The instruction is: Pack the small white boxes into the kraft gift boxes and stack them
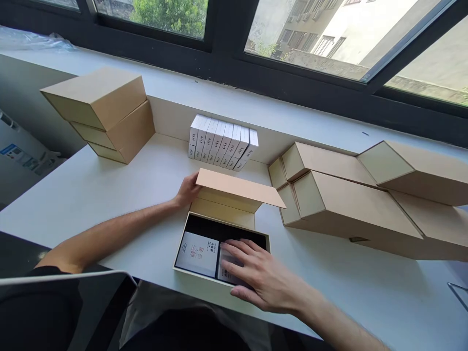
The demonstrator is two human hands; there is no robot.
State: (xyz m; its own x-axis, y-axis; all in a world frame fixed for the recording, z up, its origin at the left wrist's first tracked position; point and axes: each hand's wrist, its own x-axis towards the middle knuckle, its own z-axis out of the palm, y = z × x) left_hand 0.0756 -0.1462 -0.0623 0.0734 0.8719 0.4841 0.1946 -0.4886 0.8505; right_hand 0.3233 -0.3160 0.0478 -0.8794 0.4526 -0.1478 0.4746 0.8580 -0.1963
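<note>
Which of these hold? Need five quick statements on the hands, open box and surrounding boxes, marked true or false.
1. The right hand lies over a white box in the open box. True.
2. The left hand is inside the open box. False: it is at the left end of the raised lid.
3. A row of small white boxes stands beyond the lid. True.
4. Brown boxes stand only on the right. False: a stack of brown boxes also stands on the left.
5. The open box has a black interior. True.
</note>
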